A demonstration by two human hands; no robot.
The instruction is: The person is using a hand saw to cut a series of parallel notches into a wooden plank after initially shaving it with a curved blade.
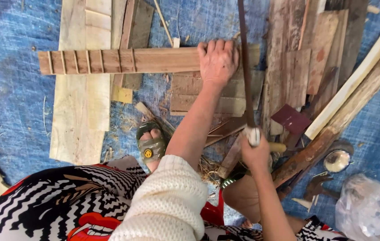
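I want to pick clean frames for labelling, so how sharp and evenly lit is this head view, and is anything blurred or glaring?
Head view: soft, even daylight with faint shadows; the notched plank under the left hand is sharp; the saw blade held by the right hand looks slightly smeared; the metal lid glares; edges bend a little.

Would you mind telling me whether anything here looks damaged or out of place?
The wooden strip under the left hand bears a row of cross cuts along its left part. The right hand holds a long blade beside it. Scrap boards lie heaped askew.
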